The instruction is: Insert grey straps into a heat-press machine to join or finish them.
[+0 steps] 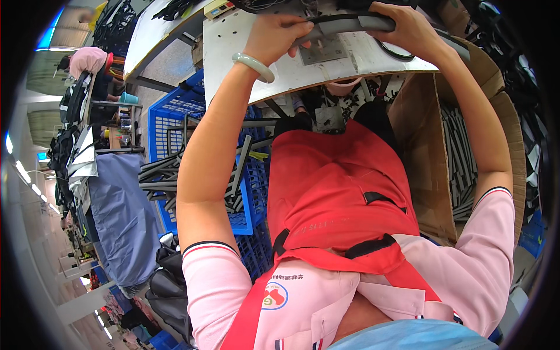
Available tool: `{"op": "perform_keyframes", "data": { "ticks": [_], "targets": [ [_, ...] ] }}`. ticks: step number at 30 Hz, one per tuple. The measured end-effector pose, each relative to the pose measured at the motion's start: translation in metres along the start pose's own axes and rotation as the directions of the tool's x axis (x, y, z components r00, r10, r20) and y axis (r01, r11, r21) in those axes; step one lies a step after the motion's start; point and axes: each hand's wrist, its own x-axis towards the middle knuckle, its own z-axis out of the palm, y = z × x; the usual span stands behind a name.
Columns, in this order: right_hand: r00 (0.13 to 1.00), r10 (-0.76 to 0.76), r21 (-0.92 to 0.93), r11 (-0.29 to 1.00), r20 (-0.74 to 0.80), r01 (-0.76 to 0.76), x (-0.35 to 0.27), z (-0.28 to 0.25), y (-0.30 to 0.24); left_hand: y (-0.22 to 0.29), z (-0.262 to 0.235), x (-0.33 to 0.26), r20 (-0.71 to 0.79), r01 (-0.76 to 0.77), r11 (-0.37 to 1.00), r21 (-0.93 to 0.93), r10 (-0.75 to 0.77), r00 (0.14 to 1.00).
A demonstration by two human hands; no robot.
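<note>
A grey strip with a black edge [344, 24] spans between my two hands above the white work table. My left hand [273, 36], with a pale bangle [254, 65] on its wrist, is closed on the strip's left end. Its thumb lies along the top. My right hand [408, 29] grips the strip farther right, fingers over the top and thumb below. Past this hand the strip's right part is partly hidden. Below the strip, a metal plate [324, 49] is set into the white table [233, 76], which carries dark scraps.
At my left stands a blue plastic crate [160, 125] heaped with grey strips [166, 175]. An open cardboard box [417, 125] on my right holds several more strips [461, 157]. A bluish-grey cloth cover [119, 210] and another person [90, 61] are farther left.
</note>
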Motion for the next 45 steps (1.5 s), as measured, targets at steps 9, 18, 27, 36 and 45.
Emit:
{"op": "perform_keyframes", "data": {
  "ticks": [9, 18, 27, 36, 45],
  "targets": [
    [0.996, 0.084, 0.015, 0.996, 0.043, -0.085, 0.019, -0.001, -0.001, -0.03, -0.013, 0.027, -0.035, 0.004, 0.993, -0.117, -0.008, 0.999],
    [0.679, -0.706, -0.053, 0.7, -0.2, 0.712, -0.058, 0.084, -0.128, 0.012, 0.033, -0.019, 0.226, -0.096, 0.964, 0.248, 0.039, 0.973],
    [0.96, -0.269, -0.005, 0.963, -0.082, 0.27, -0.048, 0.045, -0.043, -0.043, 0.004, -0.069, 0.254, 0.328, 0.945, 0.0, -0.318, 0.914],
    [0.996, 0.077, 0.235, 0.97, -0.044, -0.065, -0.045, 0.009, 0.004, 0.001, -0.004, -0.053, 0.072, 0.028, 0.998, -0.051, -0.024, 0.997],
    [0.983, 0.171, 0.217, 0.959, 0.072, -0.183, -0.02, -0.026, -0.009, 0.0, -0.002, -0.017, -0.063, -0.043, 0.998, 0.045, 0.046, 0.997]
  ]
}}
